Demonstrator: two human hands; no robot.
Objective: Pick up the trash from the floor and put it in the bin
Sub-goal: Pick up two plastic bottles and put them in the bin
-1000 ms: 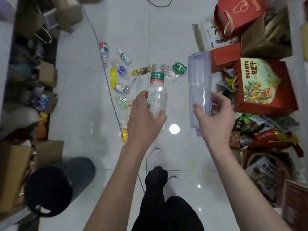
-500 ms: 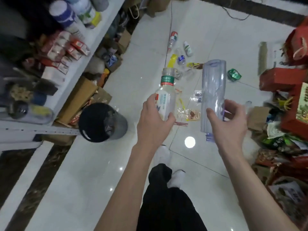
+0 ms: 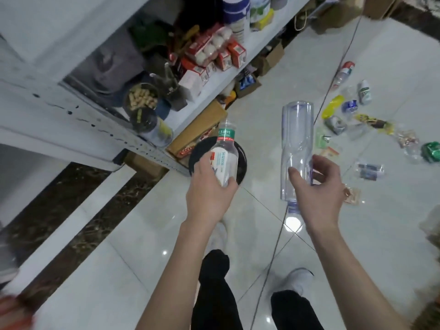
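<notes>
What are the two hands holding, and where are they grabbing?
The left hand grips the white-labelled bottle round its lower body. The right hand grips the clear bottle near its neck end.

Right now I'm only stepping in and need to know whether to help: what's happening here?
A person is clearing trash off the floor. The left hand holds a small white-labelled bottle over the black bin by the shelf. The right hand holds a big clear bottle, neck down. Both have a firm grip; nothing is dropped in yet. More bottles and wrappers lie on the tiles to the right.
</notes>
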